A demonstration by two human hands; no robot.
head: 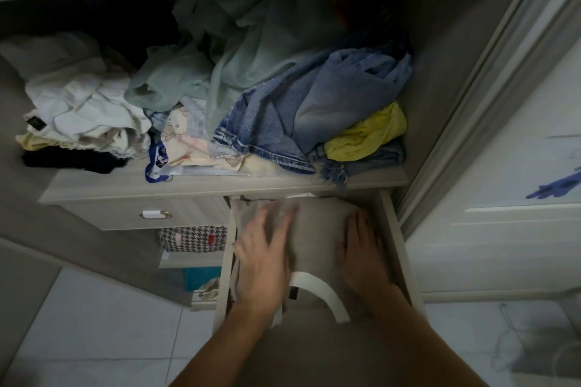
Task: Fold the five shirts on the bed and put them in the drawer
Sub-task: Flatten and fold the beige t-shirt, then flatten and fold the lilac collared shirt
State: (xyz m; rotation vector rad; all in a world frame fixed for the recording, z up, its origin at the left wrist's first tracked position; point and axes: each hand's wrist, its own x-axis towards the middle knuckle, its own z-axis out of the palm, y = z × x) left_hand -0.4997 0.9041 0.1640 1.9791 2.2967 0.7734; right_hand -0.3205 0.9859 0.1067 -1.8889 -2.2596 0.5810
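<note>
A folded grey-brown shirt [317, 239] with a white collar band lies in the open drawer [397, 236] at the bottom middle of the wardrobe. My left hand [265, 261] lies flat on the shirt's left side, fingers spread and blurred by motion. On the shirt's right side, close to the drawer's right wall, my right hand [361, 254] rests flat with straight fingers. Neither hand grips the cloth. What lies under the shirt is hidden.
Above the drawer, a shelf [204, 185] carries loose clothes: a white pile [85, 107], pale green fabric [226, 50], blue denim [314, 104] and a yellow garment [367, 132]. A shut drawer [151, 214] sits left. The wardrobe door [503, 198] stands right, tiled floor below.
</note>
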